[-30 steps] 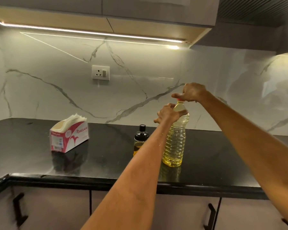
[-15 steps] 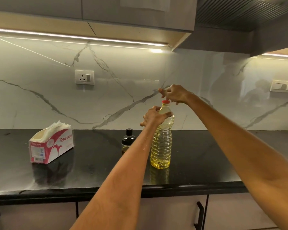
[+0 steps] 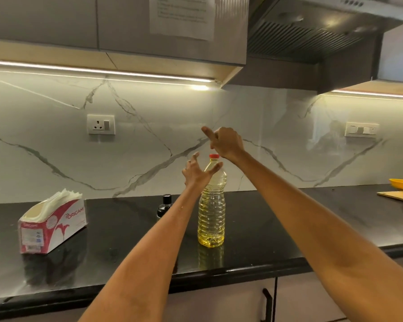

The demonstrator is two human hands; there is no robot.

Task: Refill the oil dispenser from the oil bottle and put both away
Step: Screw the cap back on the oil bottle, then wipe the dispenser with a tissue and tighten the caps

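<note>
Two bare hands hover at the neck of an upright oil bottle (image 3: 211, 205) standing on the black counter (image 3: 277, 228), its long axis vertical and its red cap (image 3: 214, 156) on. The left hand (image 3: 197, 174) is spread wide beside the shoulder, holding nothing; the right hand (image 3: 226, 141), loosely curled and empty, sits just above the cap and nearer it. The oil dispenser (image 3: 164, 206) stands just left, partly hidden.

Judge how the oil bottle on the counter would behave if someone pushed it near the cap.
The oil bottle is tall on a narrow base, so a push near its red cap would probably tip it. It looks nearly full, so likely heavy for its size. Its thin ribbed plastic may flex under a squeeze.
</note>
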